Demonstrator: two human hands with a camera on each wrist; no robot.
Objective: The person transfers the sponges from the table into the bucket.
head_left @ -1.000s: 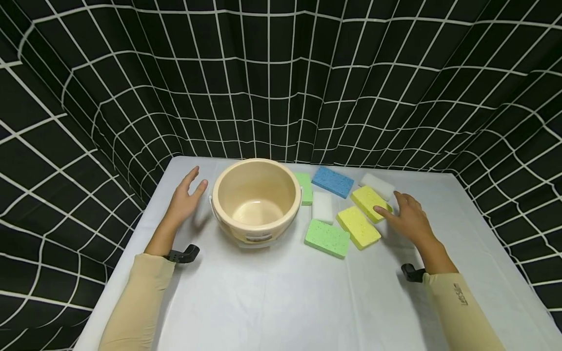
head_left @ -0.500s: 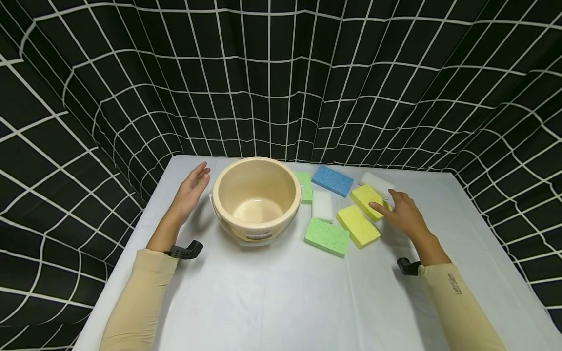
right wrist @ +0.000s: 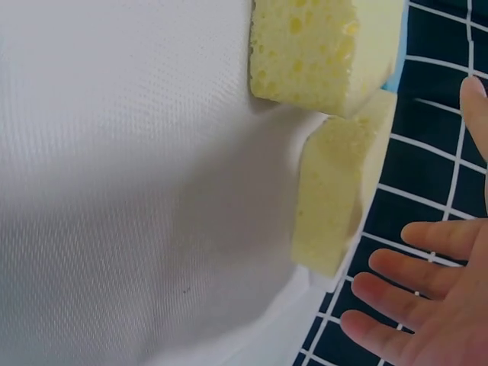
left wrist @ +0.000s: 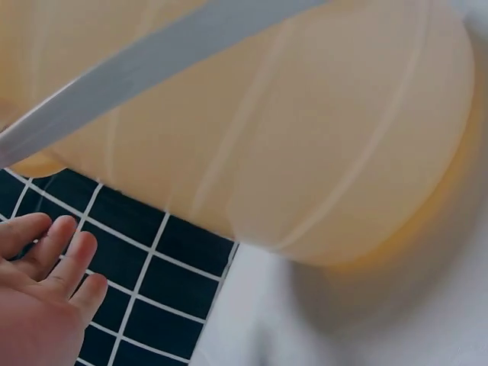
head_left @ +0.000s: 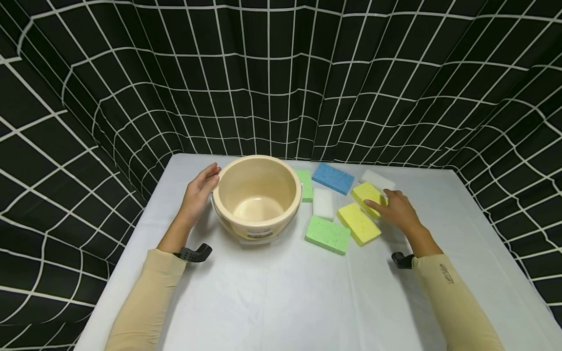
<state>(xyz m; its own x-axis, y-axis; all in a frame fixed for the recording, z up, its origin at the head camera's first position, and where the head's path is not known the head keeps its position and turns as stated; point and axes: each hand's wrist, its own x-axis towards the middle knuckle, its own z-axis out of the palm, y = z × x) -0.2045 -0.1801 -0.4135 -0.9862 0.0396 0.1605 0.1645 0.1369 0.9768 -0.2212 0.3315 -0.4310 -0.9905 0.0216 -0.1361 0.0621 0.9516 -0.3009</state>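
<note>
A cream bucket (head_left: 263, 225) stands upright on the white tabletop. At its left rim is my left hand (head_left: 197, 192), fingers extended and fingertips right beside the edge. In the left wrist view this hand (left wrist: 46, 293) is open beside the bucket wall, whose pale handle (left wrist: 168, 65) crosses the frame. Over on the right, my right hand (head_left: 400, 212) hovers by a yellow sponge (head_left: 364, 192), its thumb overlapping it. The right wrist view has the right hand (right wrist: 438, 293) with fingers spread and nothing in them. A second yellow sponge (head_left: 359, 225) lies nearer.
Left of the yellow sponges lie a green sponge (head_left: 327, 235), a white block (head_left: 323, 204) and a blue sponge (head_left: 332, 178). Another green sponge (head_left: 306, 185) is partly hidden behind the bucket. Another white block (head_left: 377, 180) lies at the back right. Black gridded curtain (head_left: 281, 73) surrounds the table.
My left hand has moved right, up to the bucket's rim. My right hand has shifted slightly left, closer over the farther yellow sponge. The bucket and sponges stay in place.
</note>
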